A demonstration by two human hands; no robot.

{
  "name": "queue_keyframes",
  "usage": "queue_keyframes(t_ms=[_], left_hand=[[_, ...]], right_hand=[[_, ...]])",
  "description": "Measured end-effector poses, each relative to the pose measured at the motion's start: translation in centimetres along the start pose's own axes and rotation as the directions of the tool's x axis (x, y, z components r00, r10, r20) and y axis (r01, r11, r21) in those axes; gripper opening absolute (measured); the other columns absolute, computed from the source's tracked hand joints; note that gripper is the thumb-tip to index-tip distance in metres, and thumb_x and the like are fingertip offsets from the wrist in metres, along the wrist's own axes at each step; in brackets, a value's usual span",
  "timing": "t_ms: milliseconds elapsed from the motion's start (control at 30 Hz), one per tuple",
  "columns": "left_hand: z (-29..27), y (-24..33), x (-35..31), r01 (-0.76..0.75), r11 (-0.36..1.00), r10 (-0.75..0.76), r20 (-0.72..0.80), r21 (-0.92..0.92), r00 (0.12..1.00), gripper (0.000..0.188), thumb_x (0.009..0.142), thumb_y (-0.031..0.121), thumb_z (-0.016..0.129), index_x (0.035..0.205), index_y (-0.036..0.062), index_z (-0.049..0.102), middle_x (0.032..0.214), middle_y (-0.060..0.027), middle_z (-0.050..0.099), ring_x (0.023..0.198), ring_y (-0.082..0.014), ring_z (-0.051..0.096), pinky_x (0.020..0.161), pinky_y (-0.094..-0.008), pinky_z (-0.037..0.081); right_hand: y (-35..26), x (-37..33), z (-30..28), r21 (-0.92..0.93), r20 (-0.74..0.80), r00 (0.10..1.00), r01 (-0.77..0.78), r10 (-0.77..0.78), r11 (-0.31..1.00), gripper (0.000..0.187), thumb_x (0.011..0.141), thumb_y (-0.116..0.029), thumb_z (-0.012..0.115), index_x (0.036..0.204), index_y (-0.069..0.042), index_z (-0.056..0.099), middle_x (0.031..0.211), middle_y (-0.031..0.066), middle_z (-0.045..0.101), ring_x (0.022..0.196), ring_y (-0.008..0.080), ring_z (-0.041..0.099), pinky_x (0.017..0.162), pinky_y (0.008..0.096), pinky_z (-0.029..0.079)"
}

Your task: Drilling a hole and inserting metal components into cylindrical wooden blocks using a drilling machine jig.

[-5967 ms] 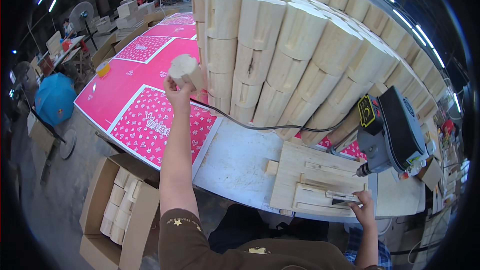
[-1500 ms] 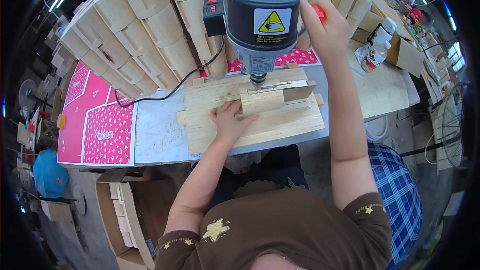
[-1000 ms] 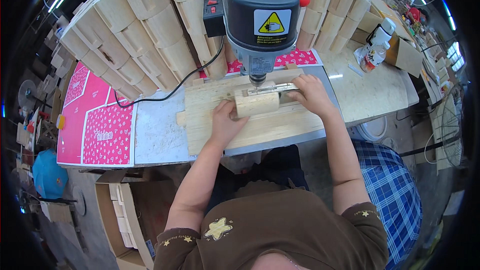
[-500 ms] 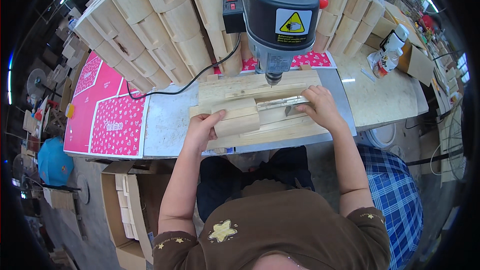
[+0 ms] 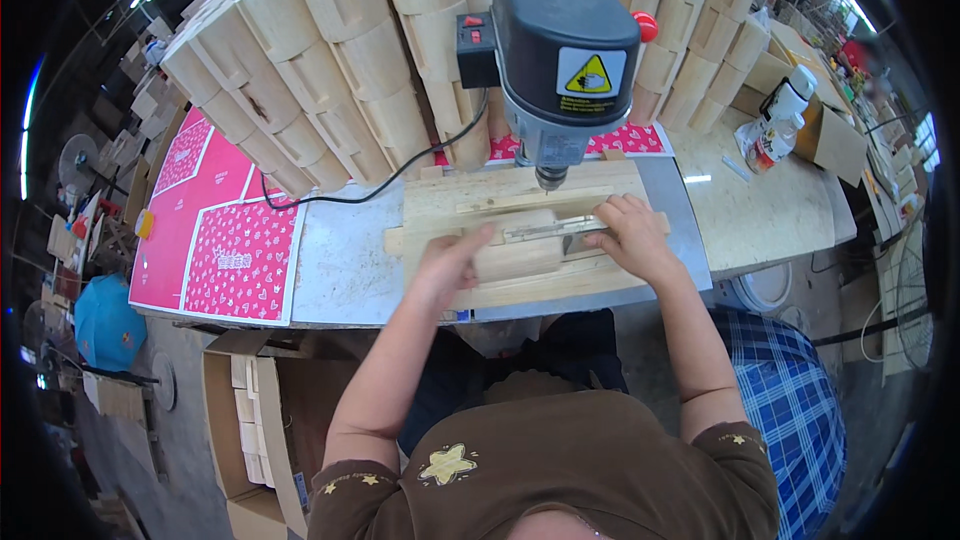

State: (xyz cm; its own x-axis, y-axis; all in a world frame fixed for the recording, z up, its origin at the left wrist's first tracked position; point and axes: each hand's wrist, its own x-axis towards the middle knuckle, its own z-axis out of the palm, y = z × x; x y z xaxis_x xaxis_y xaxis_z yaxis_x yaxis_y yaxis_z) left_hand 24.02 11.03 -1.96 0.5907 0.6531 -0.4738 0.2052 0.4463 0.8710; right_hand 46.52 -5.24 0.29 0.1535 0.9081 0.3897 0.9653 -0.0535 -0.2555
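My left hand, smeared by motion, grips the left end of a rounded pale wooden block, thumb on top. The block lies on a wooden jig board between raised wooden strips. In my right hand is a narrow silvery metal piece, its far end reaching over the block's top; what kind of tool it is I cannot make out. Above the board hangs the chuck of a dark bench drill press, its bit apart from the block.
Stacked wooden blocks wall off the back of the table. A black cable crosses the left side near a pink printed sheet. Bottles stand at right. Below left, an open cardboard box holds more blocks.
My left hand has pushed the wooden block rightward along the jig, under the metal piece. My right hand has shifted slightly, still holding the metal piece.
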Motion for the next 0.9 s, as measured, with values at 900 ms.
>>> queue_keyframes(t_ms=[900], left_hand=[[-0.6,-5.1,3.9,-0.581,0.241,0.769,0.212,0.778,0.603,0.054,0.059,0.027,0.078,0.108,0.0102,0.061,0.089,-0.0039,0.061,0.093,-0.0230,0.053,0.091,-0.0391,0.028]], right_hand=[[2.2,3.7,0.3,0.639,-0.261,0.944,0.012,0.202,0.769,0.053,0.075,-0.008,0.068,0.122,-0.007,0.046,0.098,0.0076,0.055,0.096,0.0207,0.053,0.094,0.0369,0.037]])
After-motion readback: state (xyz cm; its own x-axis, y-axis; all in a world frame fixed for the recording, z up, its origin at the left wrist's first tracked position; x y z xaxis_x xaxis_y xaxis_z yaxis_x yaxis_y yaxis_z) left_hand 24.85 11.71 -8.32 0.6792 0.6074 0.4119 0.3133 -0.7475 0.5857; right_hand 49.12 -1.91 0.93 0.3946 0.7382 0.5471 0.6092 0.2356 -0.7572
